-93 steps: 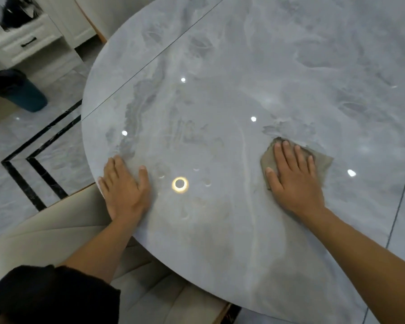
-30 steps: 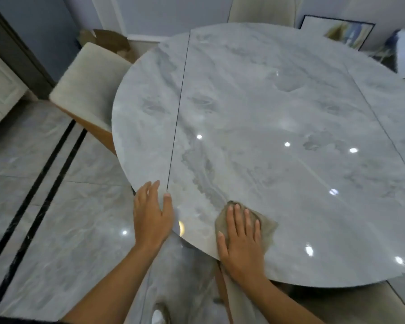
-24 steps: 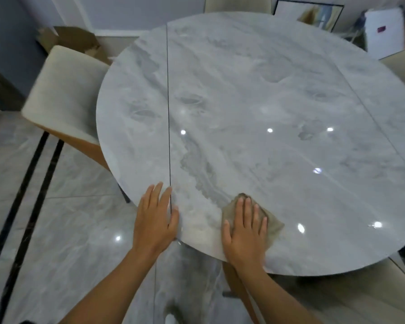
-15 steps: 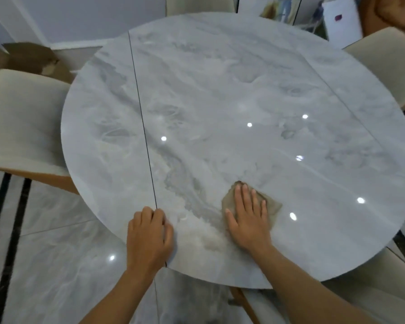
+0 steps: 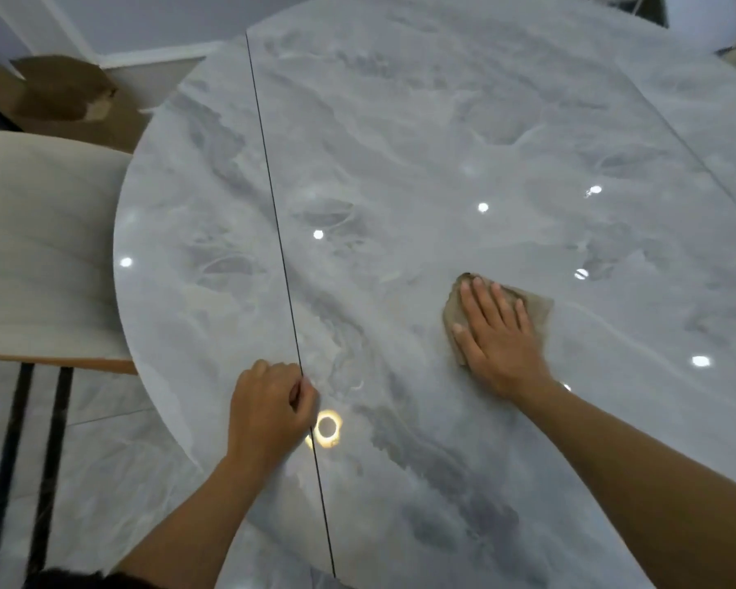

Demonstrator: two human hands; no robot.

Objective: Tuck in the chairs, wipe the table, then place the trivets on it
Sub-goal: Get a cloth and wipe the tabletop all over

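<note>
My right hand [image 5: 498, 333], grip wide and flat, presses the cloth [image 5: 536, 306] onto the table [image 5: 400, 142]. My left hand [image 5: 268, 412], curled on nothing, rests nearer the edge. Most tabletop lies beyond the cloth.

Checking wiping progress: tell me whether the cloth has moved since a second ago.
Yes. The cloth under the right hand slid away from the table's near rim and seam, inward.

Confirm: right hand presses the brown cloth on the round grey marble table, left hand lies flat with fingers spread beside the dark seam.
Wrong on the left hand: the head view shows it curled, not flat, beside the dark seam. The right hand presses the brown cloth on the round grey marble table.
</note>
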